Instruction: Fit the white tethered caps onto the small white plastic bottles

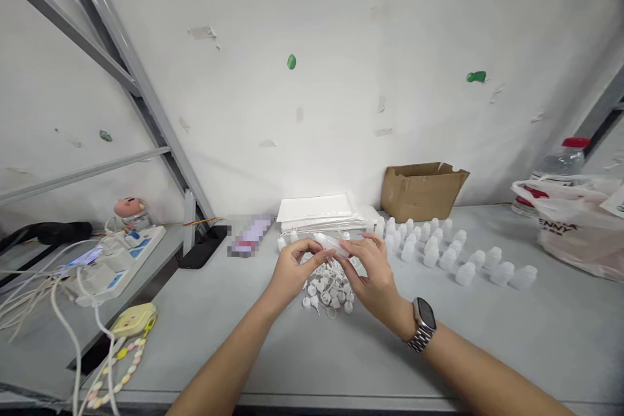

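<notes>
A small translucent white plastic bottle point(332, 244) is held sideways above the grey table point(341, 351), between both hands. My left hand point(292, 270) pinches its left end with fingertips closed. My right hand point(373, 276), with a metal wristwatch point(423, 322) on the wrist, grips its right end. Right under the hands lies a heap of small white caps point(327, 292). Several capped white bottles point(439, 250) stand in rows to the right of my hands.
A brown cardboard box point(422, 192) and a stack of white sheets point(322, 211) stand against the wall. A plastic bag point(580, 227) and a red-capped water bottle point(560, 162) are far right. A power strip point(117, 260) with cables and a yellow object point(131, 320) lie left.
</notes>
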A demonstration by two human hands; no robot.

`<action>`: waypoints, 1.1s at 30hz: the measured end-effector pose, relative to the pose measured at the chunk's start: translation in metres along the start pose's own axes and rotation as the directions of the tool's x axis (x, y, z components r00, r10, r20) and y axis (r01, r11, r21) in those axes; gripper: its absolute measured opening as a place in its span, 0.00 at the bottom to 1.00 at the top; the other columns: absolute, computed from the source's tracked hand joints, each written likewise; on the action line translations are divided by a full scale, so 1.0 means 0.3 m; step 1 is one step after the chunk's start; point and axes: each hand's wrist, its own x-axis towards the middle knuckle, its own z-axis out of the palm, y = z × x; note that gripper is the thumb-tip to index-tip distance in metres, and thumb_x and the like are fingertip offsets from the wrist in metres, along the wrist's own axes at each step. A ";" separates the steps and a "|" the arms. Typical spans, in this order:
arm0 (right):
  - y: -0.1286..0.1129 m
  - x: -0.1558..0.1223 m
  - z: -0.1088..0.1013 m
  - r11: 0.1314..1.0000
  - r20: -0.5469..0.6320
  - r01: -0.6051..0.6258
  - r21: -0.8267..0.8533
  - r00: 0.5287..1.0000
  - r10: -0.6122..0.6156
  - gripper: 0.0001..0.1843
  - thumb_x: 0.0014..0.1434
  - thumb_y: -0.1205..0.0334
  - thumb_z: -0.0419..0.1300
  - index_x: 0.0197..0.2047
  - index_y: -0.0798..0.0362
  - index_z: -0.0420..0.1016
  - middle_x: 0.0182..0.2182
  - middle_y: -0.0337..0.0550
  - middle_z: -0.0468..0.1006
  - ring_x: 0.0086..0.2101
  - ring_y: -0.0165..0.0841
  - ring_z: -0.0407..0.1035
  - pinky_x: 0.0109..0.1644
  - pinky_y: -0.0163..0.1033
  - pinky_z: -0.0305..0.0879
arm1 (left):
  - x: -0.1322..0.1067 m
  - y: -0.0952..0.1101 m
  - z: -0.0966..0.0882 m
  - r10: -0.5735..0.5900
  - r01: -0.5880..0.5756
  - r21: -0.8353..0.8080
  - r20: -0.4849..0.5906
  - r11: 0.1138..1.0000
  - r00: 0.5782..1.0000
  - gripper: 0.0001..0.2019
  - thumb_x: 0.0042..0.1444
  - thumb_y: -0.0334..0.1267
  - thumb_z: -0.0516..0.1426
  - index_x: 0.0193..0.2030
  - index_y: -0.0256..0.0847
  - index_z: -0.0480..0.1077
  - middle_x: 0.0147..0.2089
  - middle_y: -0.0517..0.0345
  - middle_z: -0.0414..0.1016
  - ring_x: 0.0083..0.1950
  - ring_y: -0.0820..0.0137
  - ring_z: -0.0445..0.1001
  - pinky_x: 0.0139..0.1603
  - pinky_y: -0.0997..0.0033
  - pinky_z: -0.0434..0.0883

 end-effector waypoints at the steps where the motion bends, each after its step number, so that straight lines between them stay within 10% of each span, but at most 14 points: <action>1: 0.002 0.001 0.000 1.000 -0.010 0.022 -0.021 1.000 -0.022 0.14 0.56 0.71 0.56 0.46 0.49 0.66 0.31 0.41 0.77 0.30 0.33 0.69 0.49 0.51 0.57 | -0.001 0.002 0.000 0.007 -0.007 0.009 0.010 1.000 1.000 0.08 0.47 0.40 0.61 0.24 0.39 0.71 0.25 0.59 0.71 0.32 0.71 0.69 0.36 0.73 0.65; 22: 0.039 0.012 0.010 0.976 -0.022 -0.214 -0.027 0.977 0.213 0.08 0.57 0.62 0.56 0.41 0.52 0.70 0.24 0.37 0.72 0.27 0.32 0.67 0.51 0.52 0.55 | 0.012 -0.007 0.004 -0.076 0.076 0.051 0.001 0.996 0.997 0.16 0.55 0.48 0.51 0.31 0.38 0.72 0.25 0.57 0.75 0.33 0.68 0.73 0.41 0.68 0.67; 33: -0.034 0.029 -0.018 0.721 0.327 -0.586 0.369 0.808 0.490 0.13 0.61 0.54 0.50 0.41 0.50 0.71 0.32 0.42 0.76 0.37 0.36 0.68 0.41 0.41 0.63 | 0.001 -0.013 0.003 0.042 -0.034 0.090 -0.092 0.995 0.995 0.10 0.53 0.43 0.55 0.32 0.39 0.71 0.30 0.58 0.72 0.36 0.69 0.70 0.40 0.70 0.66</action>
